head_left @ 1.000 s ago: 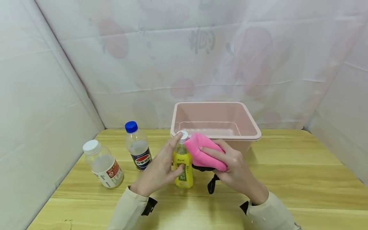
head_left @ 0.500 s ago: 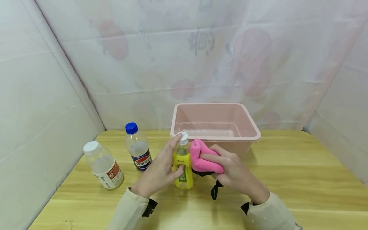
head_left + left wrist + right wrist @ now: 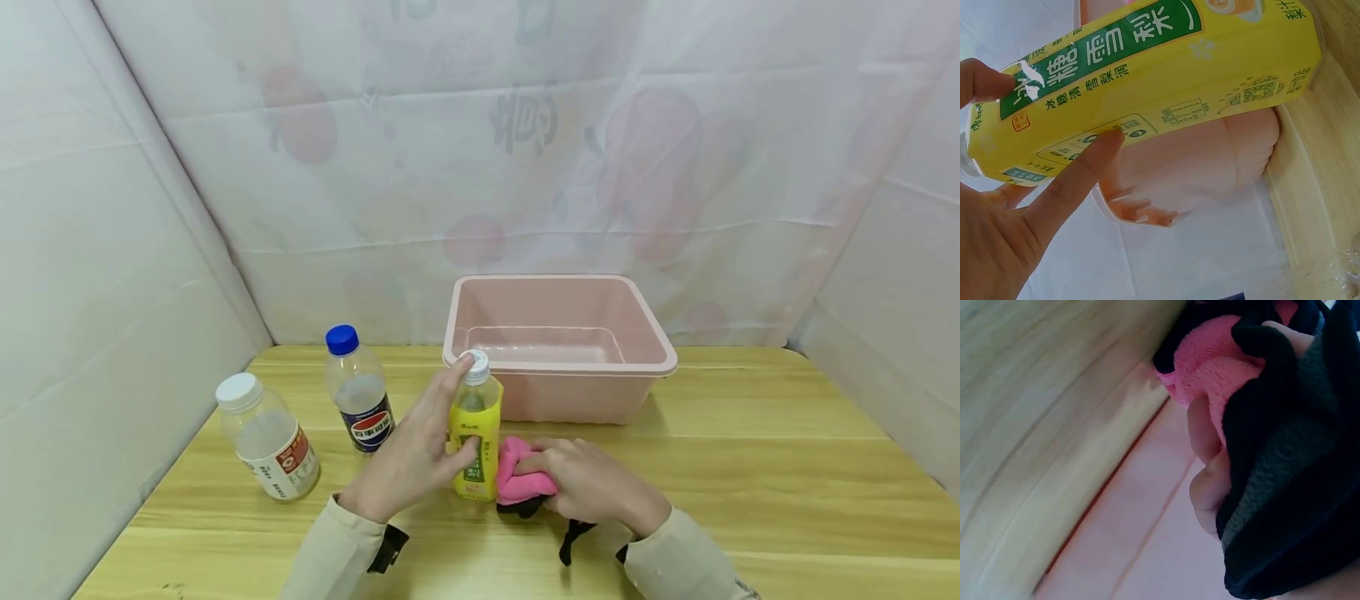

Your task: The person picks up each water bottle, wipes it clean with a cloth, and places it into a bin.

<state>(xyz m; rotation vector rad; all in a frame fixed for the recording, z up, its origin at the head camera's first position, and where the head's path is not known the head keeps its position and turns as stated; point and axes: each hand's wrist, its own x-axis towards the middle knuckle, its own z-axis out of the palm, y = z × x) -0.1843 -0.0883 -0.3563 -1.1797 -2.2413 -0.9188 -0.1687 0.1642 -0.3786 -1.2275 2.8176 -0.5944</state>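
Observation:
A yellow-labelled drink bottle (image 3: 489,425) with a white cap stands upright on the table. My left hand (image 3: 416,454) grips it from the left, one finger up by the cap and the thumb across the label. In the left wrist view the bottle (image 3: 1166,81) shows a green panel, with thumb and fingers on its label. My right hand (image 3: 592,483) holds a bunched pink cloth (image 3: 517,471) with black trim and a dangling black loop, right at the bottle's lower right side. Folds of the cloth (image 3: 1210,362) hide part of that hand in the right wrist view.
Behind the bottle stands a pink plastic basin (image 3: 577,396). To the left are a clear bottle with a blue cap (image 3: 360,392) and a wide clear bottle with a white cap (image 3: 270,437). White fabric (image 3: 420,167) hangs behind the wooden table (image 3: 750,467).
My right hand has moved down with the pink cloth, from near the bottle's neck to beside its base. My left hand keeps its hold on the bottle.

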